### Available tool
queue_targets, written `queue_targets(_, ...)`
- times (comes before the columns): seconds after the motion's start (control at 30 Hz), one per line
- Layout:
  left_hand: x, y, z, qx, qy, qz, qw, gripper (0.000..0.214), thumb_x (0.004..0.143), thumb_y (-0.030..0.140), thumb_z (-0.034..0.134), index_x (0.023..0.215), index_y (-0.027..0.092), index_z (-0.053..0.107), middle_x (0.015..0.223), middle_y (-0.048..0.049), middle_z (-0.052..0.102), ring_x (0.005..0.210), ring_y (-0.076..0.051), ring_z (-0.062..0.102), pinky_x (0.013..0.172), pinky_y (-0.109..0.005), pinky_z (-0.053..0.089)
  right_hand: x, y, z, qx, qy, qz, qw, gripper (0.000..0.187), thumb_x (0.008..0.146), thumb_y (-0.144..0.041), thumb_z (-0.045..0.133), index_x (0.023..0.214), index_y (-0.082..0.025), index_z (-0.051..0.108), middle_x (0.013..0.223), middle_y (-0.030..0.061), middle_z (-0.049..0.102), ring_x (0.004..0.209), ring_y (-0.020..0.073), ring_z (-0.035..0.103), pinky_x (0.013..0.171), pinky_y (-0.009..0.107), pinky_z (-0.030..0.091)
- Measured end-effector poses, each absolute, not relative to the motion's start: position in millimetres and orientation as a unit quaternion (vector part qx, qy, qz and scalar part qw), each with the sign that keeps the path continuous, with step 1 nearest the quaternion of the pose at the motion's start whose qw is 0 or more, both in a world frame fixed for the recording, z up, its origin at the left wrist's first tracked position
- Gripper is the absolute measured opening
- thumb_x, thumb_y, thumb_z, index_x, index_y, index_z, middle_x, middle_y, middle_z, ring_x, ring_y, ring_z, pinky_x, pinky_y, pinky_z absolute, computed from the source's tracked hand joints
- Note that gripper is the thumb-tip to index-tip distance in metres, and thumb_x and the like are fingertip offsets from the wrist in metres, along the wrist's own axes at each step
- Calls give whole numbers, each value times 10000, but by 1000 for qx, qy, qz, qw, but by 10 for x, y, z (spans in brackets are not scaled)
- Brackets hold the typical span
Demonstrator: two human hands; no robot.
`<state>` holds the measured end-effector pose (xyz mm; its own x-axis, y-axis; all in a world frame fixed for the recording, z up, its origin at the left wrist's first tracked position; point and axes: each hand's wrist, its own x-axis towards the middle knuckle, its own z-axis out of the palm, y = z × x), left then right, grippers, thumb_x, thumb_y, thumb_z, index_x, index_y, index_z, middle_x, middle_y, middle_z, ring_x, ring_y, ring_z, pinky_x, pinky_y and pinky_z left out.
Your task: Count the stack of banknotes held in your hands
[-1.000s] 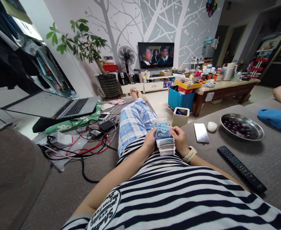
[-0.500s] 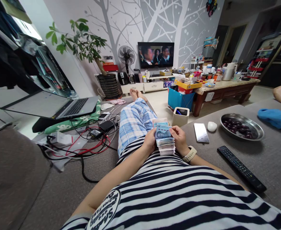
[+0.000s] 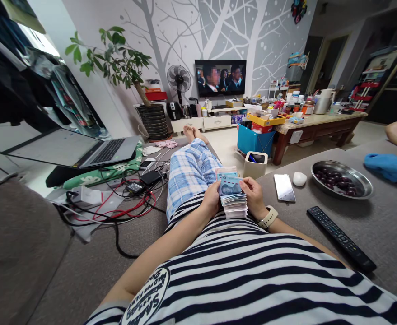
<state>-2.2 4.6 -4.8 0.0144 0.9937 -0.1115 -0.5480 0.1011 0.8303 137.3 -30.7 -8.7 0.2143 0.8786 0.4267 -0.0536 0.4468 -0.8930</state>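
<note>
A stack of banknotes [image 3: 235, 206] is fanned out above my lap, with bluish notes at the top and paler edges spread toward my belly. My left hand [image 3: 212, 197] grips the left side of the stack, its fingers mostly hidden behind the notes. On the other side, my right hand [image 3: 252, 194] pinches the right edge of a blue banknote [image 3: 230, 186] between thumb and finger. A light watch [image 3: 268, 217] is on my right wrist. Below the notes is my striped shirt [image 3: 252, 266]; plaid trousers [image 3: 188, 169] cover my stretched-out legs.
To the right on the sofa lie a phone [image 3: 284, 188], a white mouse-like object [image 3: 299, 179], a remote control [image 3: 340, 237] and a steel bowl [image 3: 366, 192] of dark round fruit. On the left are a laptop [image 3: 106, 151] and tangled cables [image 3: 117, 219]. A bin [image 3: 255, 168] stands ahead.
The lower notes in the fan have shifted slightly, and the top blue note has tilted a little. Both hands stay in nearly the same place. The television picture differs slightly.
</note>
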Motion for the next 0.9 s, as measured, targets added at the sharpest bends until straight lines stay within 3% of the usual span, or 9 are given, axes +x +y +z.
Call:
queue_targets(0.57,-14,-22,51,301,372,584,656,25,738,207,683,720,208,700,772,-54,779,1000,-281,738,929,-389,566,1390,-310,-69,-397,-533,325,672,332,847,-526,634,737,-214,613,650,-9,574,609,164,501,591,299,407)
queue_targets(0.77,14,-38,86,281,362,572,680,90,774,221,640,807,202,722,814,-67,789,1059,-299,728,955,-423,560,1386,-286,-115,-396,-530,352,662,443,889,-633,542,710,-231,592,571,-14,543,508,152,448,525,307,366)
queue_targets(0.9,10,-51,93,291,361,575,675,83,752,218,657,793,181,717,838,-92,792,1059,-320,725,955,-450,560,1388,-262,-139,-399,-529,340,668,433,874,-607,603,673,-226,564,573,-13,557,550,154,484,579,304,405)
